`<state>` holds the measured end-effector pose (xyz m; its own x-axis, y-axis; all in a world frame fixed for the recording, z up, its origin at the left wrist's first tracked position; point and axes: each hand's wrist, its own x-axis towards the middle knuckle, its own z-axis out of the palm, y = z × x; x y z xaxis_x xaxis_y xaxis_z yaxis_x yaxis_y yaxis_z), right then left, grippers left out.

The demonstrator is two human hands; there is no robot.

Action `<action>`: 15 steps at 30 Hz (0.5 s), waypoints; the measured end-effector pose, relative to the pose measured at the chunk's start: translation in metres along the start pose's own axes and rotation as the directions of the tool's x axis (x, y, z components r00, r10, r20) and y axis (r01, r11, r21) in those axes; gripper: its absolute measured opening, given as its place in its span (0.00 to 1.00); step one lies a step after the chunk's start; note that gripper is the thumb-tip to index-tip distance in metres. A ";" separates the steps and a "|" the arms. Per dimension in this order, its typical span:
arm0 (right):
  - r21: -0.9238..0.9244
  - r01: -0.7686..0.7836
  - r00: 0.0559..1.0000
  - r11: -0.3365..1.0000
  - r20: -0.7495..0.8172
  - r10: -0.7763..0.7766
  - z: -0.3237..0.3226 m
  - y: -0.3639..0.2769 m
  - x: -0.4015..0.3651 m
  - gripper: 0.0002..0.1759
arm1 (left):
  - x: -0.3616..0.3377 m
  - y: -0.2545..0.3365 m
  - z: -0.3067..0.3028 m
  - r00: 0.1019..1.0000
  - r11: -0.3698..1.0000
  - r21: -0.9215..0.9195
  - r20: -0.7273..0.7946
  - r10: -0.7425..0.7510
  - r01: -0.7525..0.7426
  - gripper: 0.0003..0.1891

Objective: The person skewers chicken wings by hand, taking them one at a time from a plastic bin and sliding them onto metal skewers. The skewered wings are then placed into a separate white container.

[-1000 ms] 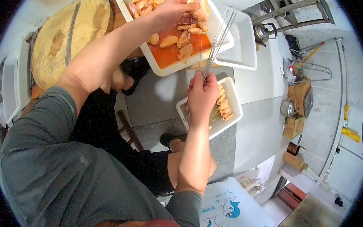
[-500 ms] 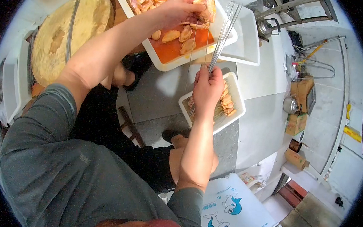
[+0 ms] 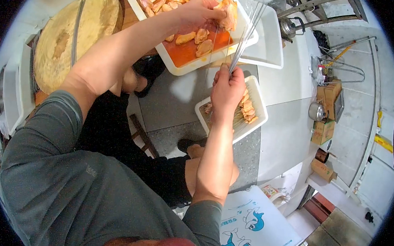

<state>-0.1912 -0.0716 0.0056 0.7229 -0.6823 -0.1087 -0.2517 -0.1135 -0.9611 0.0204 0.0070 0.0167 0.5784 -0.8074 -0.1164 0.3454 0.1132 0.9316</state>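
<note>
My left hand [image 3: 202, 14] is closed around a raw, marinated chicken piece [image 3: 229, 12] over the right side of a large white tub [image 3: 180, 70]. Several more chicken pieces [image 3: 186, 38] lie in the tub's reddish liquid, with a heap of them at its far end. Lower down, my right hand [image 3: 227, 90] is closed round a bundle of thin metal skewers [image 3: 245, 38] that points up and to the right. A thin skewer also runs from this hand toward the held chicken; its tip is hidden. Beneath my right forearm, a smaller white tray [image 3: 263, 109] holds skewered chicken [image 3: 247, 110].
Another white tub [image 3: 279, 49] stands beside the large one. A round wooden chopping board [image 3: 61, 40] with a metal rod across it is at the left. Kettles [image 3: 316, 111] and boxes [image 3: 323, 132] line the right. A white lid with dolphins [image 3: 263, 224] is nearby.
My left hand and the chicken piece have shifted slightly right and down. My right hand has risen a little with the skewers, bringing the hands slightly closer together.
</note>
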 end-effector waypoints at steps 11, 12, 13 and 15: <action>0.201 -0.028 0.999 0.979 0.023 0.024 0.011 -0.004 0.000 0.09 | -0.003 -0.004 0.009 0.995 0.998 -0.059 -0.097 -0.030 0.024 0.11; 0.217 -0.024 0.999 0.976 0.028 0.018 0.012 -0.002 0.000 0.09 | -0.002 -0.004 0.008 0.995 0.997 -0.071 -0.097 -0.031 0.025 0.11; 0.191 -0.030 0.999 0.981 0.030 0.025 0.012 -0.002 -0.001 0.09 | -0.002 -0.003 0.006 0.994 0.998 -0.065 -0.108 -0.020 0.013 0.11; 0.138 -0.040 0.999 0.990 0.036 0.035 0.011 -0.003 -0.005 0.09 | -0.001 0.001 0.002 0.991 0.998 -0.055 -0.131 0.004 -0.011 0.11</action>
<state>-0.1868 -0.0599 0.0064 0.7365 -0.6593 -0.1517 -0.1893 0.0144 -0.9818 0.0186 0.0067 0.0182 0.6717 -0.7241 -0.1566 0.3789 0.1541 0.9125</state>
